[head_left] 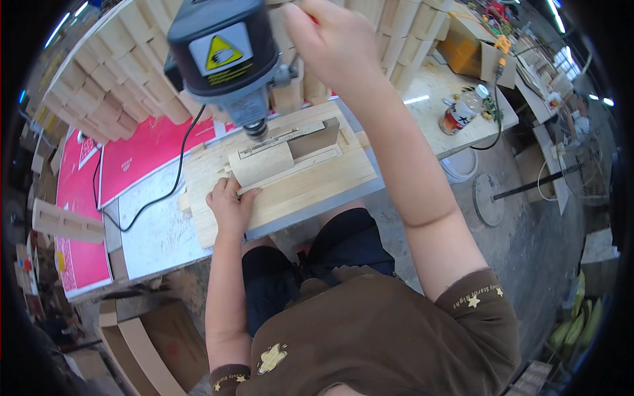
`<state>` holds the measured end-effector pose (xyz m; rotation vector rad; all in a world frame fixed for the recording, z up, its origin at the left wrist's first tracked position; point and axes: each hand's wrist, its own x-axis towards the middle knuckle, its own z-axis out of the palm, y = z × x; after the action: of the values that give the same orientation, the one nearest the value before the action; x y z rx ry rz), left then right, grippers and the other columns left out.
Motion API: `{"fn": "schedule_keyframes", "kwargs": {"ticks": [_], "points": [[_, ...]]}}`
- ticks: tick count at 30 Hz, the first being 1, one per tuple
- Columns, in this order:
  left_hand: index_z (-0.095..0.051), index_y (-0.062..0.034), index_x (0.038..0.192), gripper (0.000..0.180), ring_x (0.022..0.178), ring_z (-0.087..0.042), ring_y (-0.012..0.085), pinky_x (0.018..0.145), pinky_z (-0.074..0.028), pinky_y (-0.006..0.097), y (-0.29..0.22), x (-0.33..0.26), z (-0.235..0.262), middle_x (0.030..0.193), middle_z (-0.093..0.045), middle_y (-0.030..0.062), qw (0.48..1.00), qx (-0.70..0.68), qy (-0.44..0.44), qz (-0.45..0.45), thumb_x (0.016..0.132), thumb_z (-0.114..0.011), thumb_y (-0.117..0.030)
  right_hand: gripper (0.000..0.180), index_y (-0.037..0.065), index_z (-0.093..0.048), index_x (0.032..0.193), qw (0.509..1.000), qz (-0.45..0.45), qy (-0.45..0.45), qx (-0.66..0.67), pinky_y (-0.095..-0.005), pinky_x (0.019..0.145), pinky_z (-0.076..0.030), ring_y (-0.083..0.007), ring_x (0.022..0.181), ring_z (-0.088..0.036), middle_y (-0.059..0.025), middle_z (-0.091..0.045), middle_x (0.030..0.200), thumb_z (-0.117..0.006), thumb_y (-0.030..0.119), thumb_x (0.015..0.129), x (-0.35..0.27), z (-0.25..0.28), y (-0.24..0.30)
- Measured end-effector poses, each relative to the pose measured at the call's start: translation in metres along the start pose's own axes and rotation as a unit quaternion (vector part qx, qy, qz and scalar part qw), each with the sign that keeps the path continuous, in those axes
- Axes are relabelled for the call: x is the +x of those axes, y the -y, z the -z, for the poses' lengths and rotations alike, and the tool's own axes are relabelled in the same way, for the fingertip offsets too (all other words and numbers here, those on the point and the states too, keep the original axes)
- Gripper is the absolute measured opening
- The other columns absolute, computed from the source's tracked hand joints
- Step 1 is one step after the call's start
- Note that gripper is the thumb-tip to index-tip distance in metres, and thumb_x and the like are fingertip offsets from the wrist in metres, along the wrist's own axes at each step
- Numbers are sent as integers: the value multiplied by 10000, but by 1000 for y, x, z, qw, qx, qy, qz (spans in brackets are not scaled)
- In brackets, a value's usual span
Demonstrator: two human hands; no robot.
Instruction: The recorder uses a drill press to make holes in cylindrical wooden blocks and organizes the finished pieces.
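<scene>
My left hand (231,203) holds the near left end of a pale wooden block (262,163), fingers and thumb bent against it. The block lies in a slot of a flat wooden jig board (317,181). A slotted metal strip (281,140) runs along its far side. Above the block's far left part is the chuck (255,128) of a dark drill press (221,79) with a yellow warning label. My right hand (333,46), raised at the machine's right, is closed round its feed handle, which is mostly hidden; a bit of red shows at the fingers.
Stacked wooden blocks (122,69) line the table's back. A black cable (178,175) crosses the pink-and-white tabletop (152,152). One wooden piece (68,222) lies at the left edge. At right are a bottle (464,109), a cardboard box (465,49) and a white bucket (460,165).
</scene>
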<state>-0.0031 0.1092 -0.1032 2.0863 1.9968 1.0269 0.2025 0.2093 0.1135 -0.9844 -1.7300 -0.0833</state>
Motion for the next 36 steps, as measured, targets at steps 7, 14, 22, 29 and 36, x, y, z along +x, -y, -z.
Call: {"fn": "schedule_keyframes", "kwargs": {"ticks": [7, 14, 22, 29, 36], "points": [[-590, -115, 1079, 477, 811, -512, 227, 796, -307, 379, -14, 4, -28, 784, -528, 35, 1000, -10, -10, -22, 637, -743, -209, 388, 20, -623, 757, 992, -90, 74, -52, -493, 757, -457, -400, 808, -594, -239, -614, 820, -392, 322, 834, 44, -26, -29], [-623, -103, 957, 341, 809, -510, 241, 783, -326, 368, -15, 3, -20, 800, -527, 44, 1000, -18, -6, -1, 660, -734, -230, 215, 35, -541, 646, 999, 37, -16, -2, -345, 468, -408, -281, 500, -537, -114, -511, 524, -542, 163, 819, -24, 11, 1], [-595, -126, 1092, 498, 798, -516, 220, 790, -323, 397, -11, 2, -21, 767, -531, 24, 1000, -1, -6, -15, 638, -743, -268, 95, -10, -603, 799, 992, 37, -7, 120, -321, 519, -398, -246, 547, -532, -121, -527, 610, -525, 41, 819, -114, 2, -12], [-595, -120, 1106, 536, 807, -515, 219, 773, -324, 392, -12, 5, -27, 786, -525, 28, 1000, 2, -9, -4, 629, -745, -311, 121, 14, -615, 884, 990, 45, -17, 130, -332, 558, -386, -242, 596, -512, -95, -550, 702, -554, 32, 781, -152, -36, -51], [-576, -142, 1164, 572, 843, -515, 213, 781, -313, 384, -13, 4, -20, 792, -515, 35, 1000, -10, 8, 7, 639, -744, -295, 91, -3, -609, 836, 990, 69, -29, 118, -311, 539, -390, -218, 562, -499, -94, -530, 641, -528, 34, 820, -130, -13, -30]]}}
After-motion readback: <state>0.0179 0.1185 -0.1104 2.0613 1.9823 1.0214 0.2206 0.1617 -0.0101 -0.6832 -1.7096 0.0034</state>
